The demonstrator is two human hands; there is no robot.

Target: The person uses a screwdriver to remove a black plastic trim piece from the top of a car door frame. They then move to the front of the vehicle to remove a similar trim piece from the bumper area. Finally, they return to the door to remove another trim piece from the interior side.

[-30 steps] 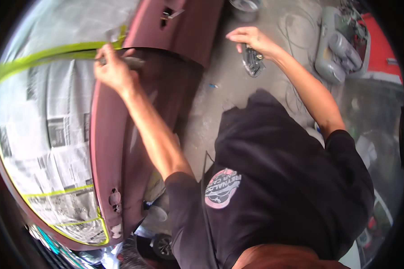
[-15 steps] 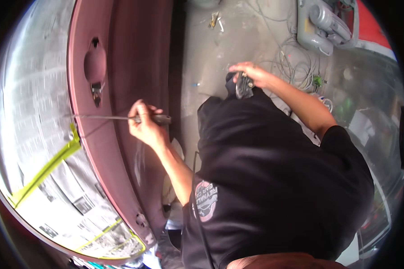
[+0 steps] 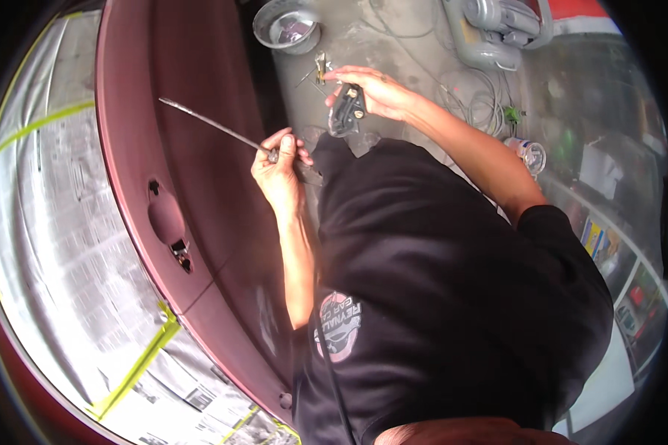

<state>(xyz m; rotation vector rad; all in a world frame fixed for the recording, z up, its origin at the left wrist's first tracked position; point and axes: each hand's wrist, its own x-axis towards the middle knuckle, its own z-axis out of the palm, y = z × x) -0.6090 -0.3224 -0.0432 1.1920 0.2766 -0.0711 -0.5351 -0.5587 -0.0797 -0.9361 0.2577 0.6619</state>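
the left hand (image 3: 278, 167) is raised in front of the chest, forearm running up from the lower middle of the view, wrist bent a little back. its fingers are closed around the near end of a thin metal rod (image 3: 211, 124), pinched between thumb and forefinger. the rod slants up and to the left from the hand, lying over the dark red car door (image 3: 193, 185) (whether the far tip touches the panel cannot be told).

the right hand (image 3: 375, 93) is stretched further out, arm coming in from the right side, elbow bent, palm turned inward. its fingers are curled around a small dark metal part (image 3: 346, 111) that hangs below the palm, held above the grey concrete floor (image 3: 401, 44). the two hands are near each other but apart, and the rod and the dark part do not touch.

the door has an oval recess where a handle would sit (image 3: 167, 219), and its window area is covered with newspaper (image 3: 59, 222) edged with yellow tape (image 3: 137, 363). on the floor beyond the hands sit a round metal bowl (image 3: 287, 26), a few small loose metal bits (image 3: 319, 67), a grey power tool (image 3: 497, 30) with tangled cable, and a small jar (image 3: 528, 152) just beside the right forearm.
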